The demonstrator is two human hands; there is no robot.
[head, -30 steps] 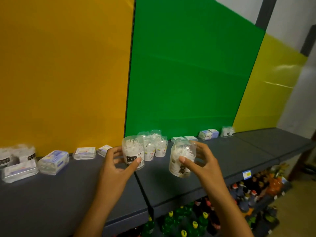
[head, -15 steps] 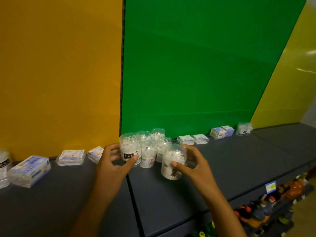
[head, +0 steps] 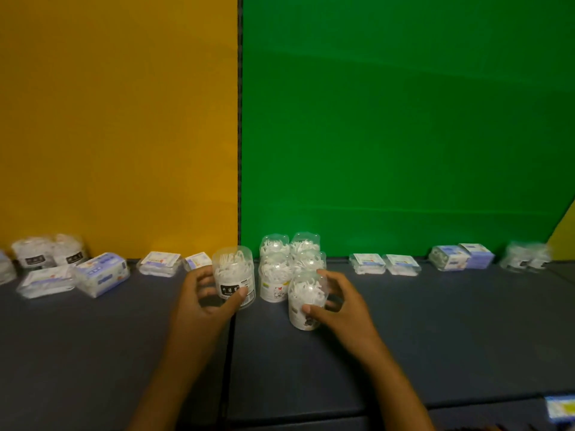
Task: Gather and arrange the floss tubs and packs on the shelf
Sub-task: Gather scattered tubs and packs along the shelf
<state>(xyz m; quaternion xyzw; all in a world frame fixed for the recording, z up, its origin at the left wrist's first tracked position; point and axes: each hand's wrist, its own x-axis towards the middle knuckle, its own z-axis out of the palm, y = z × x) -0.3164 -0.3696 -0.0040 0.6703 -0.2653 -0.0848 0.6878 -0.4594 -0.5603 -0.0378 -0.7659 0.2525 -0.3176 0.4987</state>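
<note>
My left hand (head: pixel 203 301) grips a clear floss tub with a black label (head: pixel 234 276), upright near the seam of the dark shelf (head: pixel 435 331). My right hand (head: pixel 337 306) grips a second clear tub (head: pixel 306 301), which stands on the shelf in front of a cluster of several tubs (head: pixel 289 259) by the green wall. Flat floss packs lie along the back: two left of the cluster (head: pixel 160 262), two right of it (head: pixel 384 264).
At far left lie more tubs (head: pixel 49 251) and blue-labelled packs (head: pixel 101 273). Blue boxes (head: pixel 460 256) and blurred tubs (head: pixel 525 256) sit at far right. Orange and green panels form the back wall. A price tag (head: pixel 560 407) hangs on the shelf's front edge.
Both hands have lowered their tubs toward the cluster; the right tub has come down onto the shelf. The view has shifted left and closer.
</note>
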